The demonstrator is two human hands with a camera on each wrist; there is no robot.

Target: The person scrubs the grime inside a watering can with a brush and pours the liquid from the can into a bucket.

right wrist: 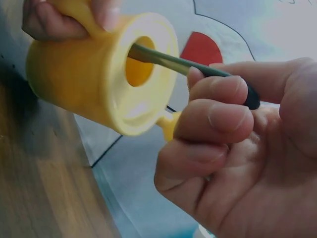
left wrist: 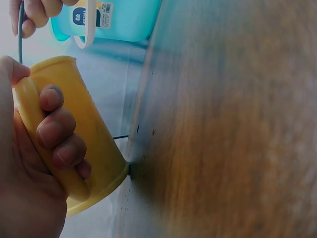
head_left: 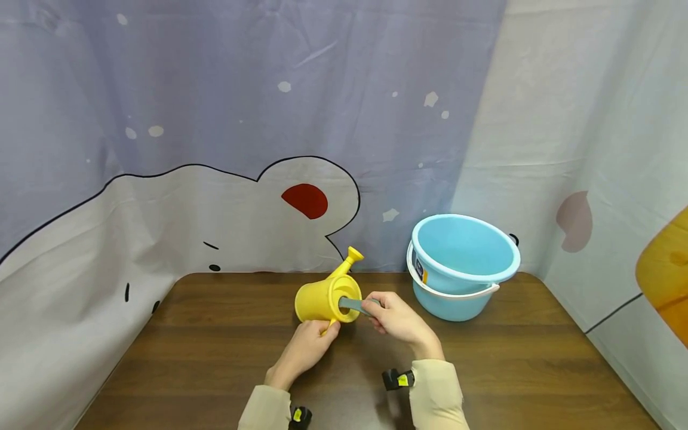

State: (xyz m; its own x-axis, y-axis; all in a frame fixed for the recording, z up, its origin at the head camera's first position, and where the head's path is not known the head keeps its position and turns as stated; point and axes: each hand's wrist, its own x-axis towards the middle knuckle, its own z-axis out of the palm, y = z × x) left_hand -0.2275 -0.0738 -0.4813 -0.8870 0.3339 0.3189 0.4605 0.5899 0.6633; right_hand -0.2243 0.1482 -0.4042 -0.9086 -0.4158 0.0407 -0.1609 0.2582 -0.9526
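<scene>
From the head view we see a yellow plastic watering can tilted over the brown wooden table, near its far edge, spout pointing up and mouth turned toward our right. Our left hand has its grip curled round the handle; our right hand pinches a slim grey-green tool whose far end sits inside the mouth. A light-blue round plastic bucket stands by the far right corner, a gap separating it from the can; bare wood runs from the can to the left edge.

From the left wrist we see our fingers wrapped round the handle, with table surface stretching alongside.

From the right wrist, the tool enters the round opening, leaving room around it.
</scene>
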